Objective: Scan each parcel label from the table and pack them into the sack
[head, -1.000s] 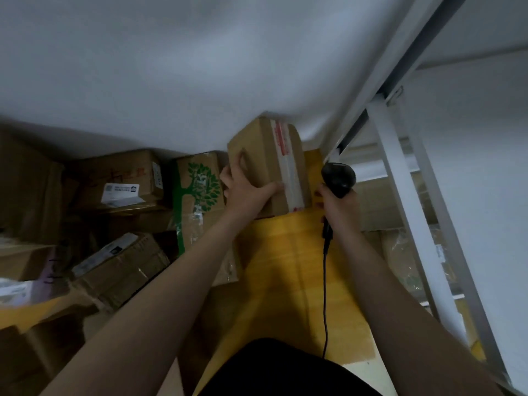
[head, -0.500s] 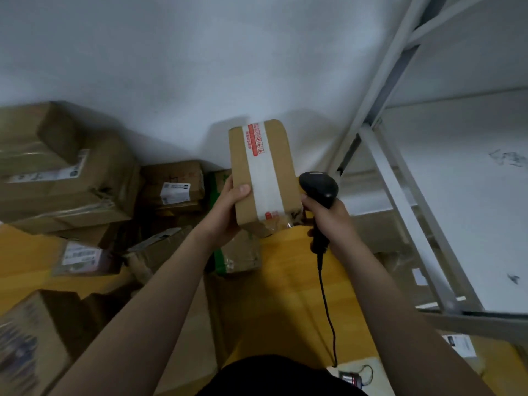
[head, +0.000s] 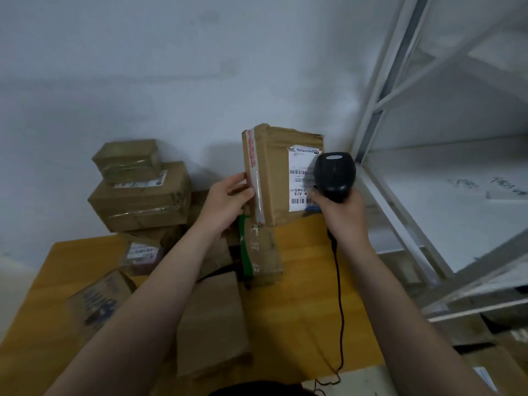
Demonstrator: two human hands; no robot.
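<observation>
Held parcel (head: 274, 172): brown cardboard box, upright, raised above the far part of the desk (head: 308, 310), not touching it. Broad face toward the camera; a red-printed tape strip runs down its left edge. White label (head: 298, 181) with barcodes on the right half of that face, print running sideways.

Left hand (head: 228, 201) grasps the parcel by its left edge, thumb and fingers pinched at the tape strip. Right hand (head: 341, 212) is clenched round the handle of a black scanner (head: 334, 174). The scanner head sits just in front of the label and covers its right part; label print beside the head is blurred. Black cable (head: 340, 295) hangs from the handle down across the desk to its near edge.

Directly below the held parcel, a box with green tape (head: 263, 255) stands on the desk. Nearer the camera lies a plain box (head: 211, 324), partly under the left forearm. Left of it is a box with blue print (head: 97, 304), blurred. Far left, against the wall: large taped box (head: 140, 201) with a smaller box (head: 127, 161) resting on top. White metal rack (head: 400, 195) stands right of the desk
</observation>
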